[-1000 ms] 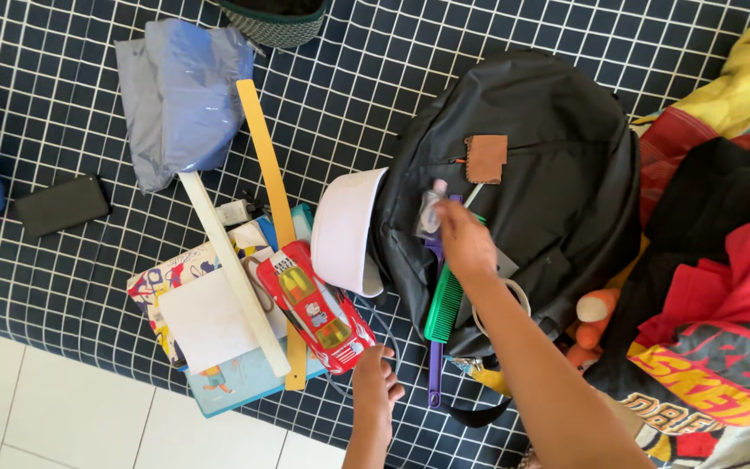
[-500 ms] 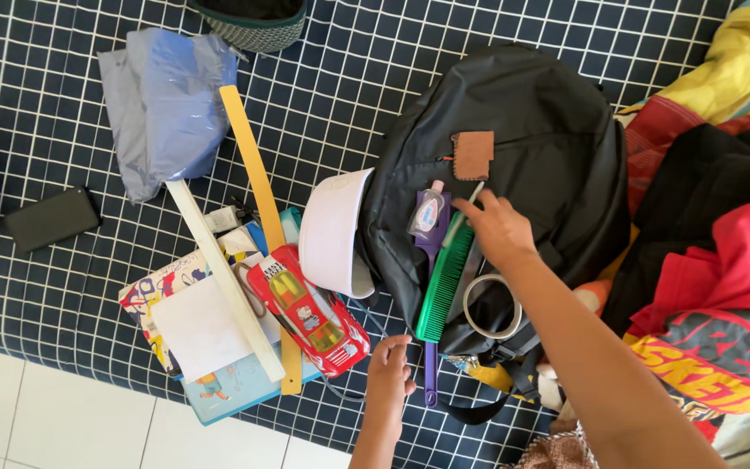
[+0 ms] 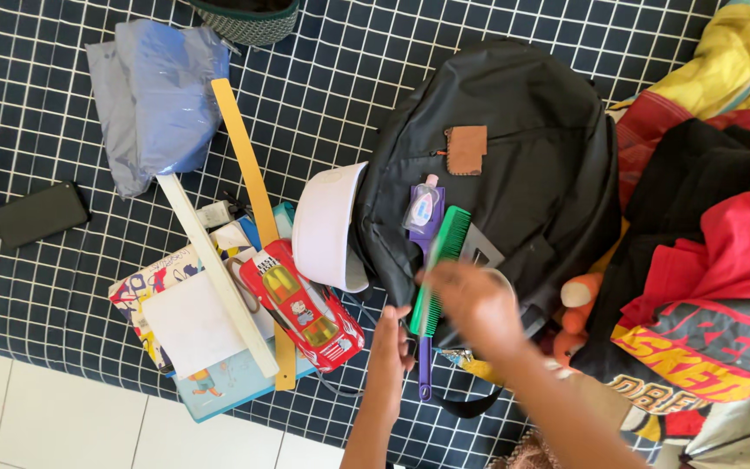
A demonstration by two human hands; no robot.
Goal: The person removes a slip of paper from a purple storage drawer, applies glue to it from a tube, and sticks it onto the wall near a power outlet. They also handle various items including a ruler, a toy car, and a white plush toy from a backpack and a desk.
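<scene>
Black nylon fills the middle of my view: a soft, slumped backpack (image 3: 514,174) with a small brown leather tab, lying on a dark navy sheet crossed by a thin white grid. On the bag's front lie a green comb (image 3: 437,265) with fine close teeth, a purple comb (image 3: 427,347) under it, and a small clear bottle (image 3: 422,207) with a pink cap. My right hand (image 3: 472,304) sits low centre, just over the green comb's lower end; motion blur smears it, so I cannot tell whether its fingers are spread or closed on anything. My left hand (image 3: 390,343) is just left of it, fingers loosely together and flat near the purple comb's handle, holding nothing I can see. A white cap (image 3: 325,227) leans against the bag's left edge. Further left, a glossy red toy car box (image 3: 303,306), two long flat rulers, one yellow (image 3: 249,169) and one cream (image 3: 210,269), and picture books. Crumpled blue-grey plastic lies upper left, a black phone (image 3: 36,213) at far left. Pale floor tiles show at lower left; bright rumpled clothes pile at right.
</scene>
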